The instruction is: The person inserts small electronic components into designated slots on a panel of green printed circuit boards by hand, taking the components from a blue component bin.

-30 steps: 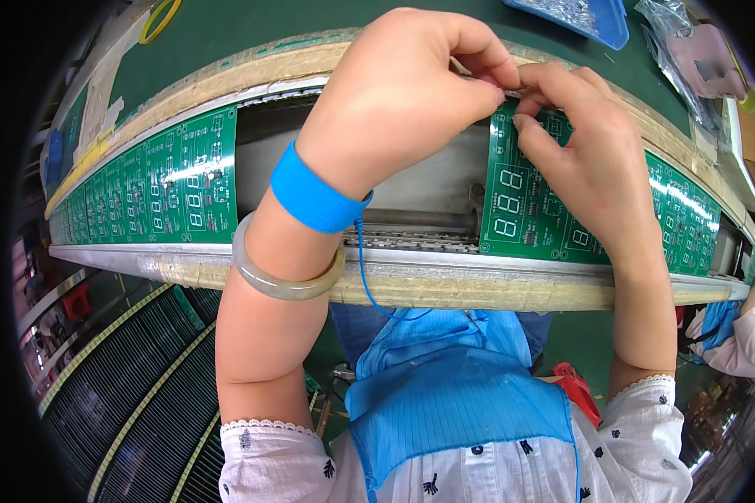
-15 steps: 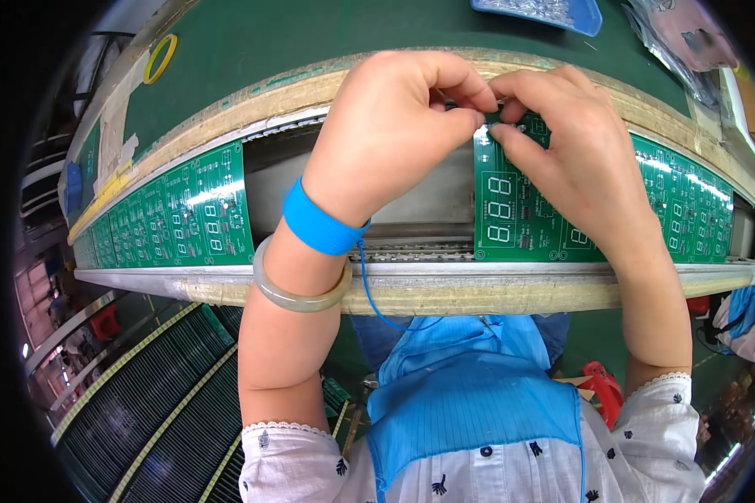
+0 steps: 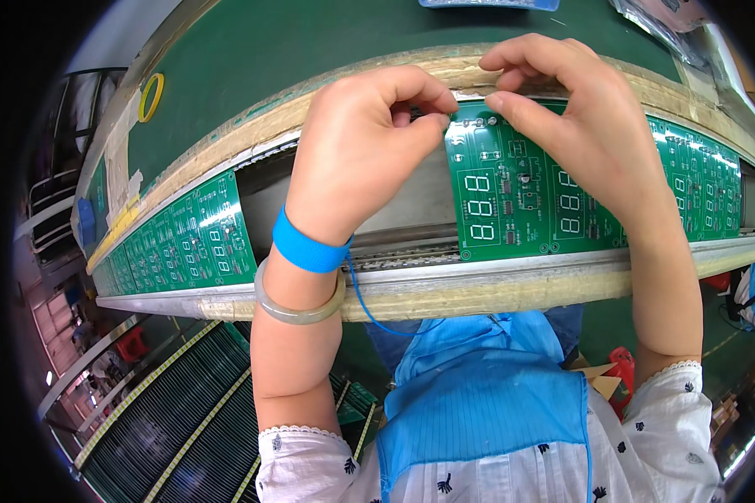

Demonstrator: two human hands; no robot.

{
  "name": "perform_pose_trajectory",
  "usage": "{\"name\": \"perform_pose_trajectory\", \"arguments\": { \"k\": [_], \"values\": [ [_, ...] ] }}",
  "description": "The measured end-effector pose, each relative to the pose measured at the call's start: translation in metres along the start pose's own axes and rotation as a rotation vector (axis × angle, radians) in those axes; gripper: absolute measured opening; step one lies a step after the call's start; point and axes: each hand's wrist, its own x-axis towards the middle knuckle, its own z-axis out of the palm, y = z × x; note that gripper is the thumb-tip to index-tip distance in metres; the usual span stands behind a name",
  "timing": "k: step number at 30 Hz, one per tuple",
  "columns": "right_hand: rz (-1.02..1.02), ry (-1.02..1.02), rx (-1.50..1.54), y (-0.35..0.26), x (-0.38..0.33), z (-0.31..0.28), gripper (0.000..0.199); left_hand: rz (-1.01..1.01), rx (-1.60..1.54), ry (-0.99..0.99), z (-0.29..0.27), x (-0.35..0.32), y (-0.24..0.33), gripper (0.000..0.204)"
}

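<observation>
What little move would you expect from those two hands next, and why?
Probably pressing a small part down into the green circuit board. The left hand and right hand pinch together right at the board's top left corner, with something tiny, hard to make out, between the fingertips, just above the board's surface.

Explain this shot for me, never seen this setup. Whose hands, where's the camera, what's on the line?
The camera sits on a person's head and looks down, so the edges bend. Both bare hands are that person's. The left hand, with a blue wrist strap and a pale bangle, pinches something tiny at the top edge of a green circuit board; what it is cannot be made out. The right hand pinches at the same spot. The board rides on a conveyor, with more boards to the left. A yellow tape roll lies on the green table behind.
</observation>
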Motion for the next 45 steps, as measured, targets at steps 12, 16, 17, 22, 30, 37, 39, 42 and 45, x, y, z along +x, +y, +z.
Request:
{"name": "perform_pose_trajectory", "arguments": {
  "k": [12, 16, 17, 22, 30, 37, 39, 42, 45],
  "values": [
    [-0.013, -0.002, -0.045, -0.0005, 0.0007, -0.0025, 0.027, -0.025, 0.0, -0.007, 0.0007, 0.0003, 0.0009, 0.013],
    [-0.011, -0.009, -0.047, -0.0012, 0.0008, -0.0037, 0.026, -0.036, -0.01, -0.016, 0.0007, 0.0006, 0.0016, 0.013],
    [-0.01, -0.008, -0.047, -0.001, 0.0006, -0.0038, 0.026, -0.032, 0.006, -0.015, 0.0008, 0.0005, 0.0021, 0.013],
    [-0.019, -0.012, -0.06, -0.0007, 0.0006, -0.003, 0.025, -0.035, 0.02, -0.016, 0.0016, 0.0001, 0.0023, 0.013],
    [-0.035, -0.005, -0.076, -0.0003, 0.0008, -0.0034, 0.024, -0.04, 0.015, -0.003, 0.0019, -0.0007, 0.0045, 0.012],
    [-0.036, -0.003, -0.09, -0.0006, 0.0, -0.0036, 0.024, -0.056, -0.015, -0.016, 0.0008, -0.0008, 0.0025, 0.011],
    [-0.035, -0.006, -0.089, 0.0007, -0.0006, -0.0033, 0.024, -0.061, -0.006, -0.024, 0.0014, -0.0006, 0.0024, 0.011],
    [-0.039, -0.011, -0.098, 0.0014, -0.0009, -0.0043, 0.024, -0.061, -0.022, -0.024, 0.0027, -0.0008, 0.0015, 0.011],
    [-0.045, -0.015, -0.119, -0.0018, 0.0002, -0.006, 0.024, -0.054, -0.026, -0.017, 0.0019, -0.0017, 0.002, 0.011]
  ]
}}
